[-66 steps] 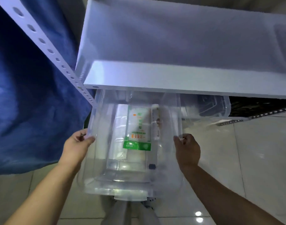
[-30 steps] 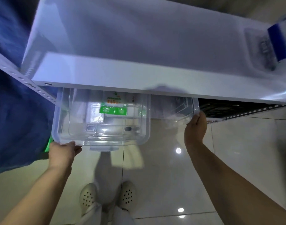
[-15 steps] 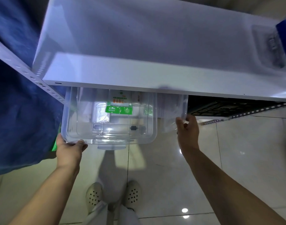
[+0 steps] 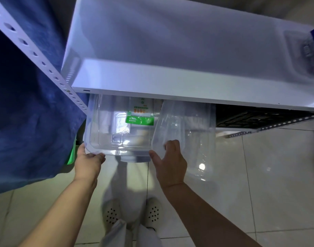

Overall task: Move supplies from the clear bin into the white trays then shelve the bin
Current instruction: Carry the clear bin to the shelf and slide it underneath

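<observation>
The clear bin [image 4: 102,139] sits under the white shelf board [image 4: 170,93], its front end sticking out toward me. Inside lies a green-and-white packet [image 4: 140,116] among pale items. My left hand [image 4: 88,163] grips the bin's front left corner from below. My right hand [image 4: 170,163] has its fingers curled on the edge of a second clear plastic piece [image 4: 193,139], tilted against the bin's right side. Whether that piece is a lid or another bin, I cannot tell. No white trays are in view.
A perforated white upright [image 4: 37,54] runs along the shelf's left, with blue cloth [image 4: 28,113] hanging beside it and something green [image 4: 71,154] below. A black crate [image 4: 250,118] sits under the shelf at right. A blue-topped object [image 4: 313,40] lies on the shelf. Tiled floor and my shoes [image 4: 152,211] are below.
The bin went from tilted in both hands to level under the shelf. My right hand left it, took the clear piece at right and drew it out toward the bin.
</observation>
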A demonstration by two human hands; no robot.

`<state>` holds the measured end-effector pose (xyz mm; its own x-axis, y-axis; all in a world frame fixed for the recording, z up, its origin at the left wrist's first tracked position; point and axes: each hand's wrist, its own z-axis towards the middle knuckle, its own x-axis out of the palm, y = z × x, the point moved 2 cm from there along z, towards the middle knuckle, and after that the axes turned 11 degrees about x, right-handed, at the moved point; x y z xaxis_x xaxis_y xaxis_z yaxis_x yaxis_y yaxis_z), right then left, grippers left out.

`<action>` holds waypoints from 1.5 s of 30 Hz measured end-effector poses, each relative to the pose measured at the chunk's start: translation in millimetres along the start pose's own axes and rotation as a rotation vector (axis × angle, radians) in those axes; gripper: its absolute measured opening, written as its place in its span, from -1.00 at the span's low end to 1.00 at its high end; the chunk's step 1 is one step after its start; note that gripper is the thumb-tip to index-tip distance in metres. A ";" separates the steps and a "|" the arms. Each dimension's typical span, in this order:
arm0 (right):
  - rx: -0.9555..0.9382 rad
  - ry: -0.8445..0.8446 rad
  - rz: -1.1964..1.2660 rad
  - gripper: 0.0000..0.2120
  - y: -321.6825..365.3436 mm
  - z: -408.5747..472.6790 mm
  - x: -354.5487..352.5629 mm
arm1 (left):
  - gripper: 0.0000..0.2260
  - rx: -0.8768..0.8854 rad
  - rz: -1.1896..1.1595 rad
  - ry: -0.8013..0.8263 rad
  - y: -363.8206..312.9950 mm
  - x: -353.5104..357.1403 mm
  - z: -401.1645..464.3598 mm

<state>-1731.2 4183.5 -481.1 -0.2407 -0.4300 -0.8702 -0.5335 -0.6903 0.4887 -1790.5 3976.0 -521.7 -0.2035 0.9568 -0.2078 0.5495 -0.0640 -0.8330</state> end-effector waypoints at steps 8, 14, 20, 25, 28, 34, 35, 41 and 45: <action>-0.343 -0.117 -0.229 -0.55 65.4 -31.4 43.9 | -0.72 0.004 -0.023 0.090 -0.2 -26.2 19.9; -0.506 -0.110 -0.331 -0.60 114.9 -34.8 84.8 | -0.74 -0.015 -0.183 0.155 -4.9 -44.6 31.2; -0.461 -0.031 -0.387 -0.56 150.1 -23.4 110.5 | -0.73 -0.003 -0.162 0.205 1.2 -64.9 40.7; -0.492 0.086 -0.075 -0.69 114.7 -26.0 94.9 | -0.86 0.000 -0.150 0.181 -4.6 -60.5 43.9; -0.127 -0.024 0.045 -0.79 59.5 -16.9 59.3 | -0.93 0.010 -0.074 0.221 -6.6 -50.6 41.9; 0.857 -0.194 0.367 -0.56 -27.1 14.1 25.9 | -0.84 -0.073 -0.161 0.198 -11.8 -24.2 31.8; 0.931 -0.117 0.436 -0.56 -31.7 20.2 27.4 | -0.82 -0.070 -0.179 0.188 -11.9 -21.7 30.3; 0.826 -0.046 0.684 -0.75 -18.4 53.3 25.8 | -0.91 -0.004 -0.250 0.092 -28.5 -7.2 43.6; 0.858 0.039 0.752 -0.67 -17.0 77.2 27.6 | -0.89 -0.018 -0.234 0.063 -40.2 7.8 61.7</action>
<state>-1791.4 4228.3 -518.3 -0.7160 -0.5950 -0.3652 -0.6467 0.3683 0.6679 -1864.1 3968.5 -521.5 -0.2760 0.9609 0.0226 0.5076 0.1657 -0.8455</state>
